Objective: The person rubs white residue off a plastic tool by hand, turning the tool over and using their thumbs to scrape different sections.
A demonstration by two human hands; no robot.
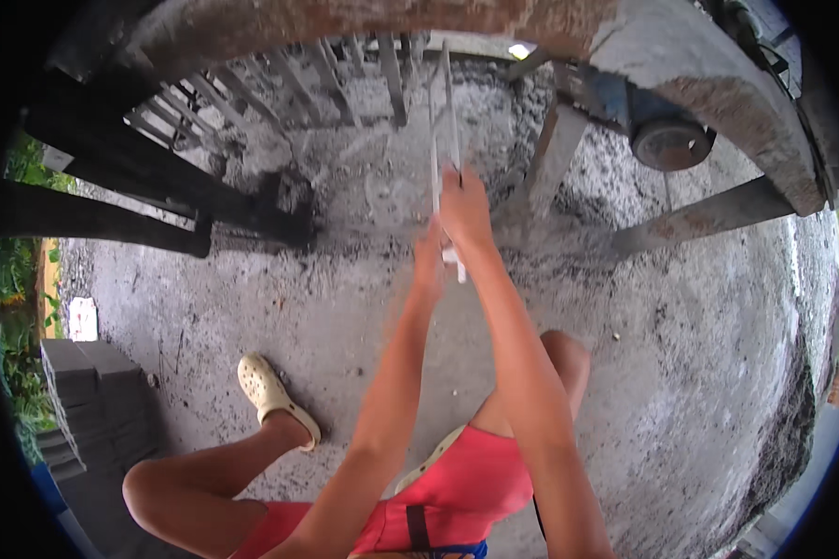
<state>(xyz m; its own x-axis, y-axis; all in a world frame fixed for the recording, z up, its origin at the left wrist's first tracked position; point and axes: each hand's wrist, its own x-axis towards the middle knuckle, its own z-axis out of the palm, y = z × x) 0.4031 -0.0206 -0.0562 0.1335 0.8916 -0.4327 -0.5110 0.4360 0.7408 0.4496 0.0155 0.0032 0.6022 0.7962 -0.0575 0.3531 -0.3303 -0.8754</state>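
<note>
Both my arms stretch forward over the concrete floor. My right hand (464, 207) is wrapped round a long, narrow, pale tool (434, 130) made of two thin bars running side by side. Just nearer and to the left, my left hand (428, 253), a little blurred, is closed on the same tool. Its far part reaches beneath a large rusty metal machine frame (373, 20), over rough grey powdery rubble. A short white end piece (458, 268) sticks out below my hands. I cannot tell the tool's exact kind.
Several upright metal bars (391, 79) hang under the frame at far left. Dark beams (103, 219) stick out on the left, a slanted post (552, 158) and a round motor-like part (671, 143) on the right. Grey blocks (98, 401) are stacked at left.
</note>
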